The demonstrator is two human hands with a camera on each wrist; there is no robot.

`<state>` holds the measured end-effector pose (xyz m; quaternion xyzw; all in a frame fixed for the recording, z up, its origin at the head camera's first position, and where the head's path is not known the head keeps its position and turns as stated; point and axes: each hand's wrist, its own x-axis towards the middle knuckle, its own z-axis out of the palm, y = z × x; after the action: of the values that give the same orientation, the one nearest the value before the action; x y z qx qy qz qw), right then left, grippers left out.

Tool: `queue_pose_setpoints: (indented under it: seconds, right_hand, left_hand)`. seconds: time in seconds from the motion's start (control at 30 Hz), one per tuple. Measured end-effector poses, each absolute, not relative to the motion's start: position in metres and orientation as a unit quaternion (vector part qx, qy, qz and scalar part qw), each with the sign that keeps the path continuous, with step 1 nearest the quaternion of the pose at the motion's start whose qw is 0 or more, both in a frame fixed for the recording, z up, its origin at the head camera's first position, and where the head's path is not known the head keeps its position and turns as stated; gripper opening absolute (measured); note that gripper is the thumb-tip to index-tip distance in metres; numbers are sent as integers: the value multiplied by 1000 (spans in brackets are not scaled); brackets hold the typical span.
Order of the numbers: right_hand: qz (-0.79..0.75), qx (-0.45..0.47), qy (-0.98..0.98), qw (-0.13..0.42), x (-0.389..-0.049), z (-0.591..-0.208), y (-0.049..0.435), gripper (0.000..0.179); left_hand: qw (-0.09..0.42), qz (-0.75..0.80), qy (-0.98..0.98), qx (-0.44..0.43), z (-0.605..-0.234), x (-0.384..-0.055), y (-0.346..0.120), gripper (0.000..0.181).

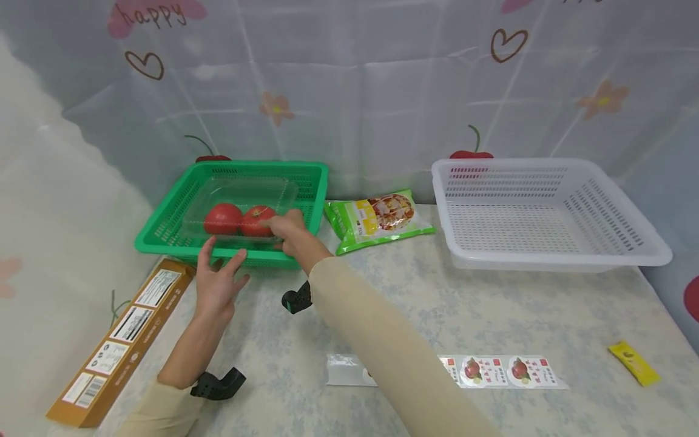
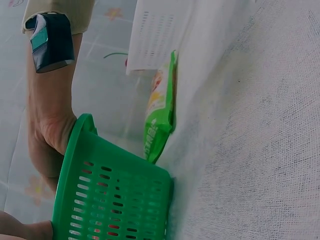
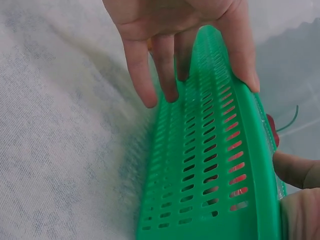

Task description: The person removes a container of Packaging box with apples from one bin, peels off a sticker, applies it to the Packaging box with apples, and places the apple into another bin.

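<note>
A clear plastic container (image 1: 240,188) with two red round fruits (image 1: 222,219) lies inside the green basket (image 1: 164,250). My right hand (image 1: 293,230) reaches over the basket's front right rim and grips the container's near right edge, its thumb side partly hidden. At the front rim my left hand (image 1: 215,288) holds nothing, with fingers spread; in the right wrist view, one of its fingers touches the rim and the others hang before the slotted outer wall. The left wrist view shows the right hand (image 2: 52,135) bent over the rim.
Right of the green basket lies a green and white food packet (image 1: 382,218). Farther right stands a white basket (image 1: 557,258). A long brown box (image 1: 122,343) lies at left. A strip of fruit stickers (image 1: 505,371) and a yellow sachet (image 1: 633,362) lie nearer.
</note>
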<state>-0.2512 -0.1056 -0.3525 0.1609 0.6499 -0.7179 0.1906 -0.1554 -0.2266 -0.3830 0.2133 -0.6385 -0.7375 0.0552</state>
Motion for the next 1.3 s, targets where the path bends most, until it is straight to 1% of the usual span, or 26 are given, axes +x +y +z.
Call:
queue_pose_setpoints:
  seconds: [0.13, 0.27, 0.43, 0.6, 0.7, 1.0, 1.07, 1.2, 1.3]
  right_hand:
    - [-719, 160, 650, 187, -251, -352, -105, 55]
    - [-724, 165, 644, 186, -250, -352, -105, 53]
    - [-726, 159, 645, 177, -247, -350, -103, 45]
    - [-752, 138, 621, 172, -245, -347, -99, 49]
    - [-764, 122, 612, 167, -243, -346, -98, 48]
    - [-793, 97, 587, 131, -230, -330, -91, 24]
    - [-800, 97, 580, 123, -226, -325, -86, 25]
    - [-812, 96, 565, 113, -219, -318, -75, 36]
    - [-826, 95, 545, 112, -215, -316, -65, 39]
  left_hand:
    - [60, -735, -642, 210, -384, -156, -226, 78]
    - [65, -731, -646, 209, -385, -156, -226, 78]
    - [62, -731, -646, 211, -385, -155, -226, 77]
    - [60, -728, -650, 210, -387, -155, -226, 78]
    - [63, -726, -652, 210, -387, -156, -227, 80]
    - [66, -719, -658, 213, -387, -155, -227, 78]
    - [65, -719, -658, 213, -388, -155, -227, 77]
    - [69, -720, -658, 209, -389, -155, -227, 78]
    - [77, -724, -656, 198, -391, -155, -226, 80]
